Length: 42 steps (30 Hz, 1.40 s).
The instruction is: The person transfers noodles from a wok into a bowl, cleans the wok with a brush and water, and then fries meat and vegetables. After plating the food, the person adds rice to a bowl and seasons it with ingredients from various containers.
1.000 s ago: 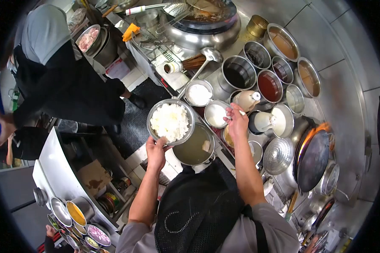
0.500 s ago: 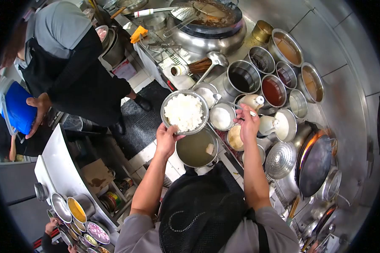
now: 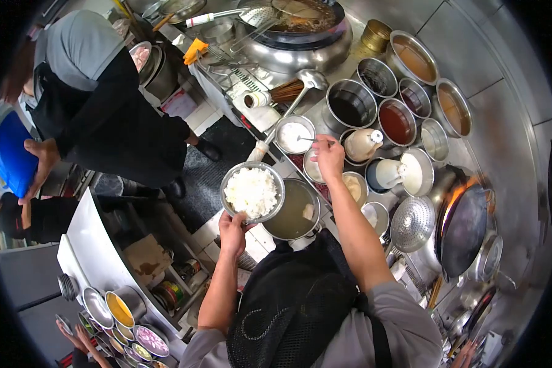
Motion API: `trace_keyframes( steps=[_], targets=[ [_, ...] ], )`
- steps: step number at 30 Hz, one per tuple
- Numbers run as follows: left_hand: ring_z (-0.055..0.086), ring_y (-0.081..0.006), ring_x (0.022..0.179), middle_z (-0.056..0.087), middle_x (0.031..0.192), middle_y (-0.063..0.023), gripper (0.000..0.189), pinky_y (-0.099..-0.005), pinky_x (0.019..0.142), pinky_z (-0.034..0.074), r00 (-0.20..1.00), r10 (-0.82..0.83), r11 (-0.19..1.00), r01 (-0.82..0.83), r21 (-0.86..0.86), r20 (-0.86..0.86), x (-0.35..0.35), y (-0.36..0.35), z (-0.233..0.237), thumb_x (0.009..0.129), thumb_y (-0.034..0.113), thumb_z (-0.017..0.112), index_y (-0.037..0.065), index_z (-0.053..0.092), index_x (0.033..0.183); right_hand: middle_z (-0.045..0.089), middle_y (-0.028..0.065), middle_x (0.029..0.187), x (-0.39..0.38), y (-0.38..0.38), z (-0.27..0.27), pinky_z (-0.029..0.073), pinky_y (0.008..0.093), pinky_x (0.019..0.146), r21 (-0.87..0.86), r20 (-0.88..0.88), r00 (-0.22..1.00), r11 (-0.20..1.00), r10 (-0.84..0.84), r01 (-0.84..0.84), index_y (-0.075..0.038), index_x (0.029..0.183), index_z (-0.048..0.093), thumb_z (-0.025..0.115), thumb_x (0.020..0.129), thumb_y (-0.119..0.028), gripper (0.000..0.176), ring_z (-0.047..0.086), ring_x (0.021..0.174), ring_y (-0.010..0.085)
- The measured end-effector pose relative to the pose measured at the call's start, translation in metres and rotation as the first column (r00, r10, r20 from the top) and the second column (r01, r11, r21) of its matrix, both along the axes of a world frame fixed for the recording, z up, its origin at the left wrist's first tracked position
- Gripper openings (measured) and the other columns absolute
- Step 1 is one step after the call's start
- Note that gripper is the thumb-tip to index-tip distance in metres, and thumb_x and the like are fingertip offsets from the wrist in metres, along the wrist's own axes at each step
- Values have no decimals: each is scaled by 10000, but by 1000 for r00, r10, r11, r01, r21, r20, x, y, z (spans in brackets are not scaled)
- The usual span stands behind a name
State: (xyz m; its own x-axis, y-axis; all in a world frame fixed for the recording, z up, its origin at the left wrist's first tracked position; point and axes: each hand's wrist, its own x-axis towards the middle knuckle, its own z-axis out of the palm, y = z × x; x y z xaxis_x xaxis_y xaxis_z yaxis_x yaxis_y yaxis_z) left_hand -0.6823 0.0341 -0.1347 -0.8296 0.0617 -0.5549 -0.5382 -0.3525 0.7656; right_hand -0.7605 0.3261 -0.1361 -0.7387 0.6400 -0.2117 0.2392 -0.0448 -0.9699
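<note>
My left hand (image 3: 230,233) grips the near rim of a metal bowl (image 3: 279,195) heaped with white rice (image 3: 250,192). The thumb lies over the edge. My right hand (image 3: 329,157) pinches the handle of a small spoon (image 3: 307,139), whose tip reaches into a metal container (image 3: 280,138) of white powder. Partly hidden under that hand is a second container (image 3: 311,172) of white powder. Just right of the rice bowl sits a pot (image 3: 268,232) of cloudy liquid with a pale piece floating in it. A ladle (image 3: 313,80) rests beyond the powder.
Metal pots of dark sauce (image 3: 351,111) and red sauce (image 3: 397,121) stand beside two squeeze bottles (image 3: 363,146). At right, flame shows around a wok (image 3: 463,236); another wok (image 3: 294,37) is at the back. A person (image 3: 98,116) stands at left holding a blue container (image 3: 13,156).
My right hand has moved away from me and left, bringing the spoon to the farther powder container. My left hand and the rice bowl have shifted slightly left and nearer me.
</note>
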Motion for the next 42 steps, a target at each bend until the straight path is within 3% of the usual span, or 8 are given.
trace_keyframes(
  steps=[2, 10, 20, 31, 42],
  targets=[
    [690, -218, 845, 665, 1041, -131, 260, -329, 666, 611, 1000, 14, 1000, -14, -9, -5, -1, -2, 3, 876, 3, 517, 15, 554, 1133, 658, 110, 829, 9, 6, -4, 561, 284, 530, -178, -75, 995, 983, -58, 44, 14, 1080, 617, 548, 971, -223, 270, 584, 636, 121],
    [685, -202, 823, 665, 1022, -114, 243, -319, 654, 608, 999, -6, 1000, 6, -1, -32, -7, 2, 7, 883, 20, 534, 28, 557, 1124, 643, 95, 850, 51, 32, 7, 561, 290, 559, -389, -232, 964, 921, -127, 27, 17, 1113, 612, 602, 951, -265, 324, 556, 699, 101],
    [682, -194, 827, 662, 1027, -111, 264, -312, 664, 606, 997, -45, 999, 45, 3, -62, -4, 13, 17, 880, 19, 527, 20, 549, 1143, 653, 84, 883, 58, 33, 10, 565, 327, 607, -343, -212, 968, 938, -133, 53, 5, 1122, 613, 620, 945, -276, 331, 572, 722, 110],
    [686, -199, 815, 667, 1026, -115, 264, -307, 647, 603, 999, -10, 1000, 10, -14, -32, 1, 11, 14, 874, 11, 533, 21, 550, 1137, 641, 75, 865, 60, 36, 4, 574, 331, 618, -530, -217, 956, 846, -195, 52, -8, 1115, 610, 590, 962, -253, 289, 559, 707, 107],
    [680, -200, 888, 647, 1104, -126, 311, -310, 684, 603, 994, -12, 1000, 12, 0, -105, -8, 20, 18, 882, 5, 493, 6, 527, 1191, 648, 85, 874, 63, 37, -2, 574, 341, 603, -511, -197, 960, 856, -200, 74, -6, 1128, 592, 587, 966, -246, 289, 565, 707, 117]
  ],
)
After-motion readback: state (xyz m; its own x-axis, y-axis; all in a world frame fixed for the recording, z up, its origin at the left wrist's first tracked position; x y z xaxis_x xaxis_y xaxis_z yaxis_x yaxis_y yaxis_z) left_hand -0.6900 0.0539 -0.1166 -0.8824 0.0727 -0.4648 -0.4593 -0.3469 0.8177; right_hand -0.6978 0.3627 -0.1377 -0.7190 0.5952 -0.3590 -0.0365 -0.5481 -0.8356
